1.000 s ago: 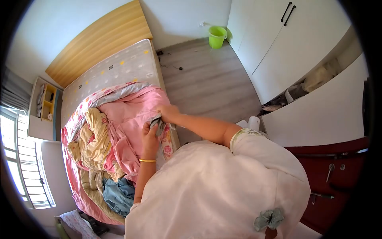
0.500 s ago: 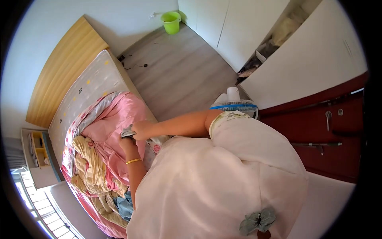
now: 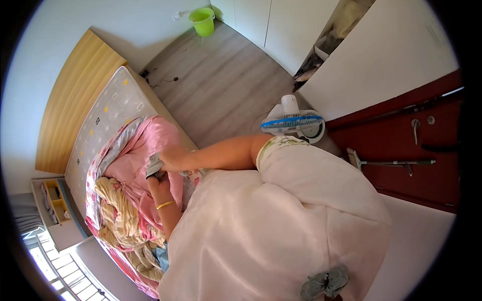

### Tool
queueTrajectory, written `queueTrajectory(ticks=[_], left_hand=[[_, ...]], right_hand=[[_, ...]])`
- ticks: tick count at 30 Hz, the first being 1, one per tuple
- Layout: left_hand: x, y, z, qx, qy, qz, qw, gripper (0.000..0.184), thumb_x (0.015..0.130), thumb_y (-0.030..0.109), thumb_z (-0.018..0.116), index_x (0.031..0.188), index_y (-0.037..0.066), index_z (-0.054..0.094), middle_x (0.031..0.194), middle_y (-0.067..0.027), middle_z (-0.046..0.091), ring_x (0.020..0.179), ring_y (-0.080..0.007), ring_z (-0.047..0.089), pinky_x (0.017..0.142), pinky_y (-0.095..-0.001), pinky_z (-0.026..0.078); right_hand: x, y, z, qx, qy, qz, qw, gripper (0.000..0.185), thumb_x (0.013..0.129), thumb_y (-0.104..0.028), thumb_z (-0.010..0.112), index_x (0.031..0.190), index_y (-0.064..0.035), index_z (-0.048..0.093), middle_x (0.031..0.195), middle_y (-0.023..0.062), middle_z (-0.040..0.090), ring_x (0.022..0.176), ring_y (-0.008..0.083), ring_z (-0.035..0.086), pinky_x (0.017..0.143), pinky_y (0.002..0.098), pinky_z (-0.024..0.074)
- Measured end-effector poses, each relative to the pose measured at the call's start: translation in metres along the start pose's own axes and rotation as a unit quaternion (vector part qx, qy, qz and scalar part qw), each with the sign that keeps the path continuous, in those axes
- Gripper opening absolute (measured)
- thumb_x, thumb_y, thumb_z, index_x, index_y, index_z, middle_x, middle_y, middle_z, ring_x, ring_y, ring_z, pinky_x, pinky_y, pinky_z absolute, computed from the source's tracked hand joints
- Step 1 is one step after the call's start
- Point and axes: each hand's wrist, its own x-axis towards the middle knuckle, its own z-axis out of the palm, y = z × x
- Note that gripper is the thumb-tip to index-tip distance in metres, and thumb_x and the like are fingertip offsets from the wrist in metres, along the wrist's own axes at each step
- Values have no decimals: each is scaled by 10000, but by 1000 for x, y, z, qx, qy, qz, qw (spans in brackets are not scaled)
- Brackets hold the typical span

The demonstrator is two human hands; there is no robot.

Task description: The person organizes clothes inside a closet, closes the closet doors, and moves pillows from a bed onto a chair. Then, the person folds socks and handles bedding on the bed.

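Note:
My right hand (image 3: 172, 158) is closed on a small grey-white cloth (image 3: 154, 164) with a dark edge, at the end of an outstretched arm. Just below it, my left hand (image 3: 159, 180), with a gold bangle at the wrist, meets the same cloth. The cloth lies over the left fingers and hides them, so their grip does not show. Both hands are above a pink quilt (image 3: 133, 163) heaped on the bed. Beside the pink quilt are tan rumpled bedding (image 3: 120, 215) and a bit of blue cloth (image 3: 161, 257).
A bare patterned mattress (image 3: 108, 108) reaches the wooden headboard (image 3: 68, 100). A standing fan (image 3: 291, 122) is behind my right arm. A green bucket (image 3: 202, 22) stands by the far wall. A long-handled tool (image 3: 386, 162) leans at the red door (image 3: 401, 180).
The view has shifted slightly, bringing more of the fan and the long-handled tool into sight. The grey-white cloth now spreads further down over my left hand. Both hands have stayed close together.

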Motion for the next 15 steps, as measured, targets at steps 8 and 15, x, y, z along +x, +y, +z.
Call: queueTrajectory(ticks=[8,15], left_hand=[[-18,-13,11,-1,-66,52,996,193,830,132,472,970,11,525,958,-111,579,842,-219,572,762,-359,490],[-59,-3,29,276,-130,-16,952,287,685,40,552,964,-18,520,841,-99,564,760,-200,573,661,-310,497]], right_hand=[[4,11,0,34,76,18,996,175,625,-182,562,728,-53,620,730,161,601,708,329,586,638,419,458],[15,40,40,196,0,76,978,191,666,-64,483,803,-25,611,783,134,615,706,256,595,622,364,459]])
